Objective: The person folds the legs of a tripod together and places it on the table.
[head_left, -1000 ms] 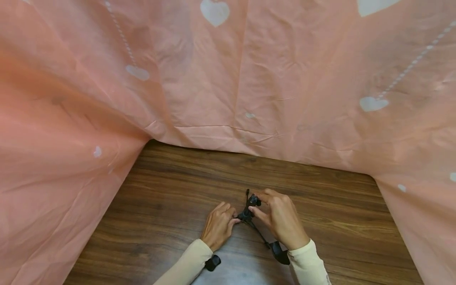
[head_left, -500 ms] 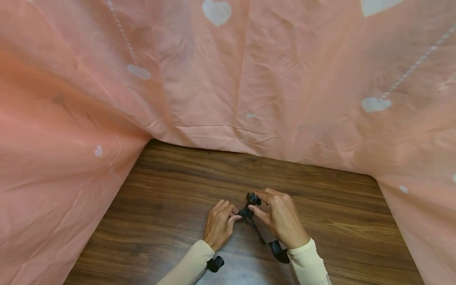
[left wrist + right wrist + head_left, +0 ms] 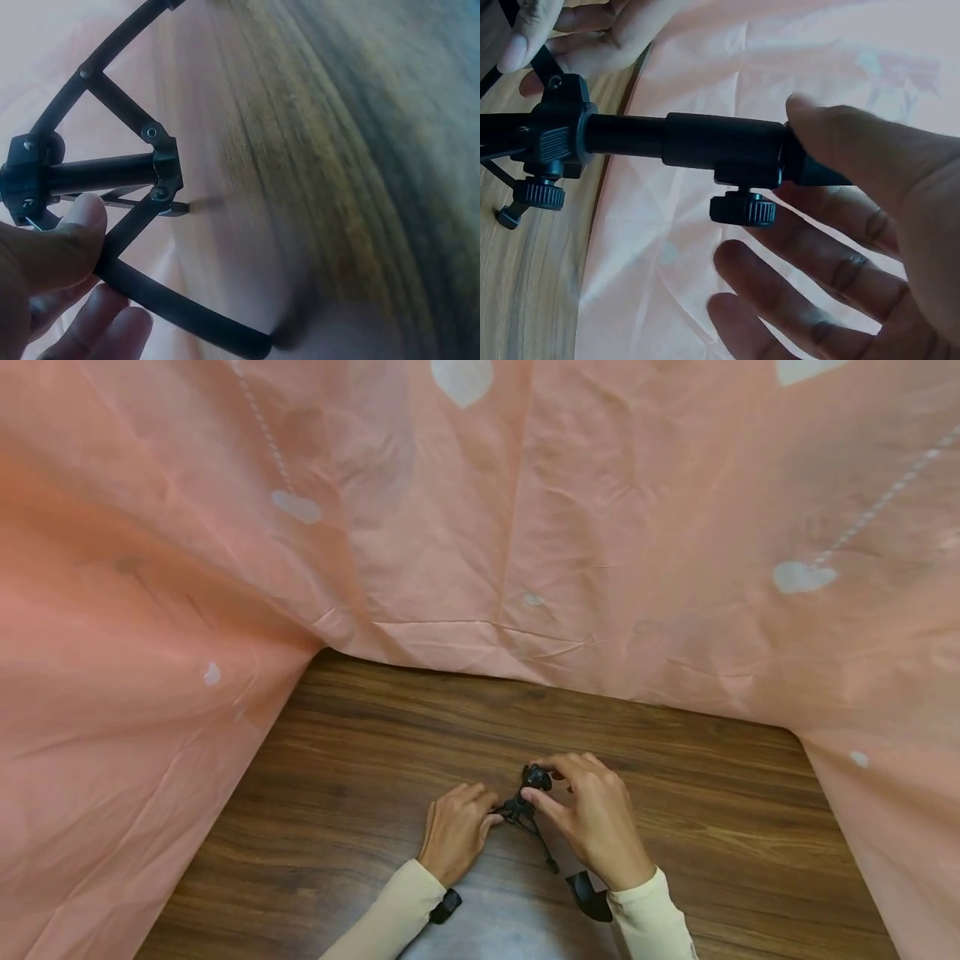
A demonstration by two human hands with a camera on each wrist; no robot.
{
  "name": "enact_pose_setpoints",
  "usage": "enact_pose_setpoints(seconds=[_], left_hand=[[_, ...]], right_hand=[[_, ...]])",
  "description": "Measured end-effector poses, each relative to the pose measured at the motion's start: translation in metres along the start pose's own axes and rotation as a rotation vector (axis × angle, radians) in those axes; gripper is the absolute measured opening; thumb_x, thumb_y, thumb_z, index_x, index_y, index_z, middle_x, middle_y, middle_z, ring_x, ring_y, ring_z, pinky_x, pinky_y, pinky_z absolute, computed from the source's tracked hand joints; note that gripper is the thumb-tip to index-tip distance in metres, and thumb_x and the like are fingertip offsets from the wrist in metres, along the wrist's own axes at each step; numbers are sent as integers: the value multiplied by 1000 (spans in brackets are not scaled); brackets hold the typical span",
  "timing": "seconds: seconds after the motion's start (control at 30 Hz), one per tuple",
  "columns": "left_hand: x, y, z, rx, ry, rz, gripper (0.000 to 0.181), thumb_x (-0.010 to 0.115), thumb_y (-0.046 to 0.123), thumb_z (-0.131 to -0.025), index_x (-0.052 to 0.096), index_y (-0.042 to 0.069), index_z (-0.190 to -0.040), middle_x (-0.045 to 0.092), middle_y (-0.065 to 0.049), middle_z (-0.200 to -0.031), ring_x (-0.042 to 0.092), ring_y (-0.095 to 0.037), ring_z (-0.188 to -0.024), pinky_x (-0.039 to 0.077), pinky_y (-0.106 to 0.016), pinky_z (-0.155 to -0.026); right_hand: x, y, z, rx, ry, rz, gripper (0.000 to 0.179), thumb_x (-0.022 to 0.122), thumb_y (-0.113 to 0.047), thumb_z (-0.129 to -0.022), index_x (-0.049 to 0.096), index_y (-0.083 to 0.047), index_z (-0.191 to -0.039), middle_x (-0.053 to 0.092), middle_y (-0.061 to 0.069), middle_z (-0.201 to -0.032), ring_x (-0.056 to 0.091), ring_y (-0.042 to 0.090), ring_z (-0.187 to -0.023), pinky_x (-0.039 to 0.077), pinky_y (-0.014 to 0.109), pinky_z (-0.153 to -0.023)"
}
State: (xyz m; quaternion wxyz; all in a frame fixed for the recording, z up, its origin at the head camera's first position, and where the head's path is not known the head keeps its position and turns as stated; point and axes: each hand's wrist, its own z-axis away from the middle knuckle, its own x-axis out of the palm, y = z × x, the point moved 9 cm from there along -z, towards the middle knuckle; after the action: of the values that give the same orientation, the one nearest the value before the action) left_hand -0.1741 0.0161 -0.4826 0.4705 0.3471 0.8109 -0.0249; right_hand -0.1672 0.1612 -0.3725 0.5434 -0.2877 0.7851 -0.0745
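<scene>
A pink cloth [image 3: 570, 510] with pale hearts is hung around the back and sides. Below it is spread a brown wood-grain worktop [image 3: 360, 768], by whose near edge the work is done. Two sleeved forearms are reached in, ending in the left hand [image 3: 455, 831] and the right hand [image 3: 597, 814].

Between the hands, at or just above the worktop, a small black tripod [image 3: 517, 808] is held tilted; whether its feet are touching the wood cannot be told. By the left grip, closed in a pinch, one leg [image 3: 180, 307] is held near the joint of its brace [image 3: 129, 226]. By the right grip, thumb above and forefinger below, the end of the column [image 3: 724, 140] is pinched, the other fingers being left loose.

Compared with a second ago, the legs are differently placed: in the head view the far leg's tip is drawn in beside the column, and the near foot [image 3: 552, 865] is shown clear of the black wrist piece [image 3: 588, 897]. A turn of the tripod, or a shifting of its legs, is suggested; which cannot be settled. Neither knob [image 3: 742, 209] on the shaft is touched by a fingertip pinch.
</scene>
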Motion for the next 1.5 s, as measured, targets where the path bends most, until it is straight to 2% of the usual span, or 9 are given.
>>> enact_pose_setpoints(seconds=[0.2,0.37,0.5,0.73,0.87,0.97,1.03,1.23,1.5], left_hand=[[0,3,0,29,48,-29,20,92,26,-79,76,17,-86,67,8,-80,66,-12,-73,56,-28,-61],[1,4,-1,30,88,-35,15,88,25,-85,75,16,-85,65,7,-77,64,-12,-68,54,-27,-58],[-1,2,-1,9,119,-3,14,86,23,-87,75,17,-84,62,8,-73,61,-11,-65,50,-26,-56],[-1,-2,1,-18,201,104,17,89,21,-80,73,16,-83,65,6,-74,62,-10,-64,49,-25,-57],[-1,-5,1,-50,230,176,15,89,19,-82,74,16,-84,70,6,-78,66,-9,-69,53,-23,-62],[-1,-7,1,-81,243,215,13,88,17,-83,75,16,-84,71,7,-79,68,-8,-71,54,-23,-63],[-1,-9,1,-105,246,232,13,88,17,-83,75,16,-84,70,7,-78,67,-7,-70,53,-23,-63],[1,-12,4,-162,289,285,12,88,20,-83,76,16,-84,68,7,-74,64,-5,-65,49,-21,-59],[5,-15,7,-237,353,403,17,91,10,-80,75,14,-82,72,4,-77,69,-3,-65,53,-14,-59]], right_hand=[[4,-4,-1,8,-17,-36,27,92,-18,-83,80,-9,-105,81,4,-96,77,19,-80,63,38,-69],[5,-5,-3,15,-18,-31,27,93,-13,-82,80,-6,-104,81,8,-96,78,22,-79,64,40,-69],[6,-5,-5,17,-32,-30,28,92,-14,-83,79,-5,-106,82,9,-97,79,22,-80,64,40,-69],[8,-6,-5,13,-40,-40,27,91,-13,-84,80,-5,-106,83,11,-95,80,24,-79,65,41,-68],[7,-7,-6,-4,-32,-20,27,90,-16,-85,80,-5,-108,83,10,-95,70,8,-60,64,38,-65],[7,-8,-7,-17,-26,-4,27,90,-18,-86,80,-6,-108,83,9,-94,49,-6,-50,61,36,-62],[6,-9,-8,-22,-23,0,27,90,-18,-86,80,-7,-107,83,8,-94,39,-9,-48,60,35,-61],[7,-9,-8,-26,-19,9,28,91,-17,-84,80,-6,-108,83,8,-94,46,-7,-52,60,35,-62],[8,-10,-9,-23,-13,-1,29,92,-16,-84,80,-6,-109,83,9,-93,45,-4,-52,57,32,-58]])
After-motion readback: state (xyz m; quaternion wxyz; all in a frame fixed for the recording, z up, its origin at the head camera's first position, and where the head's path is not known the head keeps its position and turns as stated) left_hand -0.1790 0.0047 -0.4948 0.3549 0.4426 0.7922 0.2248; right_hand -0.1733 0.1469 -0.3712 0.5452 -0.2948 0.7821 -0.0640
